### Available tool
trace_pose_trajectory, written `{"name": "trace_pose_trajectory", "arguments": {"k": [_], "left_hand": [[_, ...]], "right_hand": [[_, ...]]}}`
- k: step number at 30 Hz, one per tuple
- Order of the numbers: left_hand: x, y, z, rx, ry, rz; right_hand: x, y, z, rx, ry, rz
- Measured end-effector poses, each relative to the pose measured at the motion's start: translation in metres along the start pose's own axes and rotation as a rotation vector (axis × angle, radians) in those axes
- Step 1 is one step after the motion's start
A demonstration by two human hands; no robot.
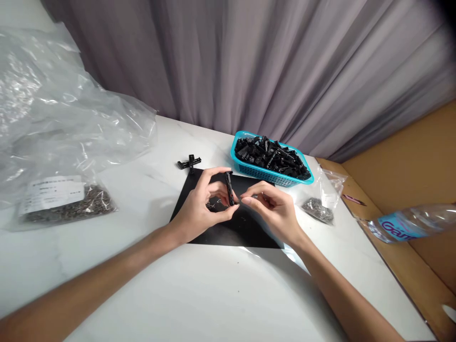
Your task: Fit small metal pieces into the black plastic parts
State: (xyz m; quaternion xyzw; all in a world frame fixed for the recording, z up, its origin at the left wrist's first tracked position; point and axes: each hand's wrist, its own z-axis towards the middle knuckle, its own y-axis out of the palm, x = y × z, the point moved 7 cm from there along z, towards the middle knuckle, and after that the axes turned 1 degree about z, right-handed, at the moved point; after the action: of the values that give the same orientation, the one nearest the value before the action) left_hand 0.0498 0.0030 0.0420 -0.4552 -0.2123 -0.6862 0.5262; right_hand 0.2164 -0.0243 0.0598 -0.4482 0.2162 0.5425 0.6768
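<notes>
Between the thumb and fingers of my left hand a slim black plastic part is held nearly upright, above a black mat. My right hand is close beside its lower end, thumb and forefinger pinched together. Whatever sits in that pinch is too small to make out. Small metal pieces lie on the mat, partly hidden behind my left fingers. Past the mat's far left corner, a few similar black plastic parts lie crossed on the white table.
A blue basket full of black parts stands behind the mat. Bags of small metal pieces lie at left and right, below a large clear plastic bag on the left. A bottle lies by cardboard at right.
</notes>
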Motion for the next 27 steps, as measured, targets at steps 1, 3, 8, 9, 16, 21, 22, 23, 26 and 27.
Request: {"name": "trace_pose_trajectory", "arguments": {"k": [1, 3, 8, 9, 16, 21, 22, 23, 26, 27], "left_hand": [[0.000, 0.000, 0.000, -0.008, 0.012, 0.019], [0.000, -0.001, 0.000, -0.020, 0.036, 0.062], [0.003, -0.004, 0.002, -0.029, 0.087, 0.153], [0.003, -0.005, 0.002, -0.028, 0.093, 0.176], [-0.001, -0.006, 0.001, -0.026, 0.073, 0.260], [0.000, -0.006, 0.002, -0.030, 0.058, 0.280], [0.000, -0.006, 0.002, -0.035, 0.057, 0.285], [0.001, -0.006, 0.002, -0.039, 0.056, 0.289], [0.001, -0.006, 0.002, -0.036, 0.049, 0.302], [0.001, -0.006, 0.002, -0.034, 0.051, 0.314]], "right_hand": [[-0.004, 0.000, 0.000, -0.003, -0.032, -0.031], [-0.012, 0.001, 0.000, -0.031, -0.098, -0.093], [-0.022, 0.008, -0.003, -0.151, -0.179, -0.178], [-0.021, 0.009, -0.003, -0.164, -0.172, -0.175], [-0.019, 0.011, -0.005, -0.169, -0.226, -0.318], [-0.019, 0.011, -0.006, -0.147, -0.226, -0.336], [-0.018, 0.012, -0.006, -0.166, -0.219, -0.335], [-0.017, 0.012, -0.006, -0.189, -0.217, -0.337], [-0.017, 0.013, -0.006, -0.256, -0.220, -0.370], [-0.017, 0.012, -0.006, -0.275, -0.222, -0.389]]}}
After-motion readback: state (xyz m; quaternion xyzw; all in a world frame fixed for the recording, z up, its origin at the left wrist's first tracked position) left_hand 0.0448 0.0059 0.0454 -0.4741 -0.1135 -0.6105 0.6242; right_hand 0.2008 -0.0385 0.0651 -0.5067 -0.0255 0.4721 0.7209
